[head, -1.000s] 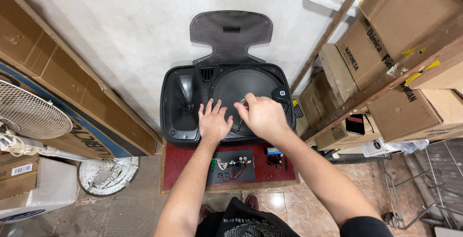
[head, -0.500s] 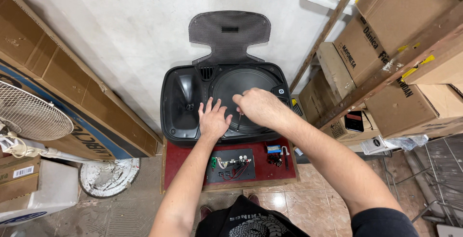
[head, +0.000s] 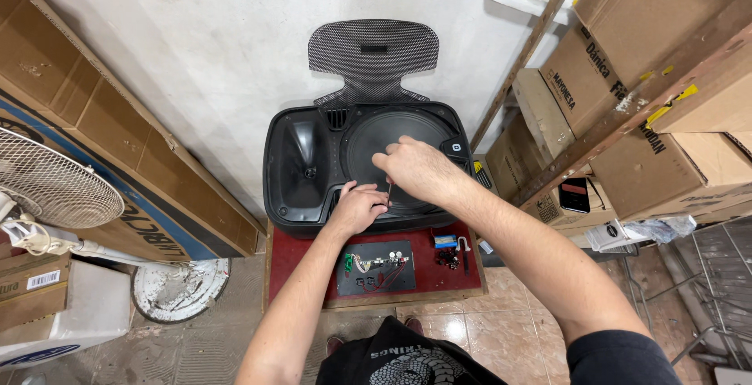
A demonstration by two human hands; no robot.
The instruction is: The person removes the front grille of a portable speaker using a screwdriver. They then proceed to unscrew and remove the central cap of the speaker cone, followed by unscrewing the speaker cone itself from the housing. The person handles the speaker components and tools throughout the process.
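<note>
A black speaker cabinet (head: 298,167) lies on its back on a red board (head: 286,260), its round woofer (head: 376,144) facing up. My right hand (head: 415,167) is over the woofer, closed on a thin screwdriver (head: 389,195) whose shaft points down at the woofer's near rim. My left hand (head: 356,206) rests on that near rim with its fingers curled right beside the tool's tip. Whether those fingers pinch anything is hidden.
The speaker's black mesh grille (head: 373,54) leans on the white wall behind it. A dark electronics panel with wires (head: 376,267) and small parts (head: 448,248) lie on the board. Cardboard boxes on a shelf (head: 627,119) stand at right, a fan (head: 47,185) and more boxes at left.
My left hand has slid from lying flat on the woofer down to its near rim, fingers now curled. My right hand has shifted a little and the tool's shaft now shows below it.
</note>
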